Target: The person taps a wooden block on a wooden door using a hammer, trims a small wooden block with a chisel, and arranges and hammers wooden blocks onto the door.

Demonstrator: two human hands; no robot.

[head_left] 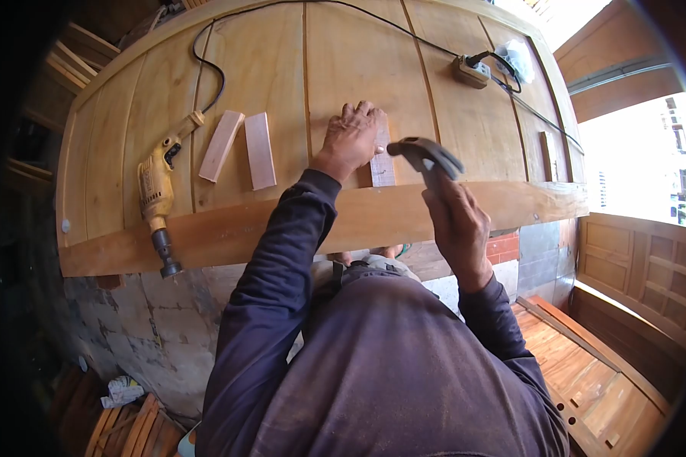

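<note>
My left hand (351, 142) is closed around a short wooden block (383, 169), which lies on the panelled wooden door (267, 46) near its front edge. The fingers curl at the block's far end, and the thumb rests along its upper face. Whether a nail is pinched there I cannot make out. In my right hand (462, 232) is a claw hammer (427, 156), gripped by its handle. The hammer's head is raised just right of the block. Two more wooden blocks, one tilted (222, 146) and one more upright (260, 151), lie left of my left hand.
A yellow power drill (157, 183) rests at the left, its chuck end over the front edge. Its black cord (209, 65) runs across the back to a socket box (472, 72). A clear plastic bag (517, 59) sits at the right. Carved wooden panels (587, 373) stand lower right.
</note>
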